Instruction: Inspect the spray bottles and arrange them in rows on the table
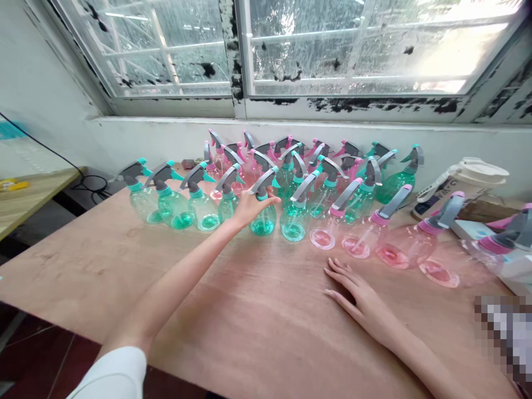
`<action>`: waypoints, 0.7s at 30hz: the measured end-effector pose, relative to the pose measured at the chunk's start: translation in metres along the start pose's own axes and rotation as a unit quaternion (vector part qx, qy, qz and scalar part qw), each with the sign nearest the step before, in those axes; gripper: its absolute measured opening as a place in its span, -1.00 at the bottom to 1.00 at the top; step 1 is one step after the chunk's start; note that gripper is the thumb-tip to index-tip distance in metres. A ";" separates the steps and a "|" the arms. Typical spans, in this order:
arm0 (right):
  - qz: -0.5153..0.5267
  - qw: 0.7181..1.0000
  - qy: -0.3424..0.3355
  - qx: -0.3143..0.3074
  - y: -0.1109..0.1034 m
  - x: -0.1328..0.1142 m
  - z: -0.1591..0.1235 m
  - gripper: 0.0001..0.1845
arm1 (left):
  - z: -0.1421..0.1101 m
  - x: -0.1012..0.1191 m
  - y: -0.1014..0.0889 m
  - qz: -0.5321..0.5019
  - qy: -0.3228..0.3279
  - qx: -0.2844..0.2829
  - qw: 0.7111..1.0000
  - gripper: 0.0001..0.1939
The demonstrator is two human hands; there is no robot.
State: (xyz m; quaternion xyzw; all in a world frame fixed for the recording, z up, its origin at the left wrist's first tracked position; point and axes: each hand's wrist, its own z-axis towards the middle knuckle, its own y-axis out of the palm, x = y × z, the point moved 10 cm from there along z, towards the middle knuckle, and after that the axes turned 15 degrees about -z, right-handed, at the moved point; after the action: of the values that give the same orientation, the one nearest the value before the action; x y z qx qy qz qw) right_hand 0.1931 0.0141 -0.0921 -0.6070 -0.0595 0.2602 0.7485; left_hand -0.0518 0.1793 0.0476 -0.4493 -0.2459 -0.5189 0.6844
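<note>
My left hand (pixel 250 209) reaches across the table, its fingers closed round the neck of a clear green spray bottle (pixel 263 223) with a grey and teal trigger head. This bottle stands upright in the front row, between another green spray bottle (pixel 228 208) and a green one (pixel 293 224) to its right. My right hand (pixel 358 296) lies on the wooden tabletop (pixel 257 310) with fingers stretched out, holding nothing. Just beyond it stand pink spray bottles, the nearest being a pink spray bottle (pixel 325 231) and another pink one (pixel 361 239).
More pink and green spray bottles crowd behind the front row, near the wall below the window (pixel 353 50). A white-lidded cup (pixel 467 180) and a white box (pixel 469 230) stand at the right. Another table (pixel 41 191) with a black cable is on the left.
</note>
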 end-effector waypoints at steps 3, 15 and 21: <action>0.000 1.000 -0.002 -0.002 0.002 0.000 0.000 -0.49 | -0.003 0.003 -0.002 0.015 -0.004 0.006 1.000 -0.73; -0.008 1.000 -0.001 -0.004 0.003 0.004 0.000 -0.47 | -0.094 0.025 -0.036 0.057 0.031 0.095 0.993 -0.50; -0.008 1.000 -0.005 -0.003 0.002 0.001 0.001 -0.48 | -0.105 0.037 -0.006 -0.042 0.016 0.052 0.998 -0.67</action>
State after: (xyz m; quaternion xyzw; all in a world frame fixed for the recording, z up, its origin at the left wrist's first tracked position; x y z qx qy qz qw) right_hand 0.1932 0.0157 -0.0946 -0.6077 -0.0688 0.2570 0.7483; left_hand -0.0579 0.0696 0.0297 -0.3944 -0.2805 -0.5409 0.6879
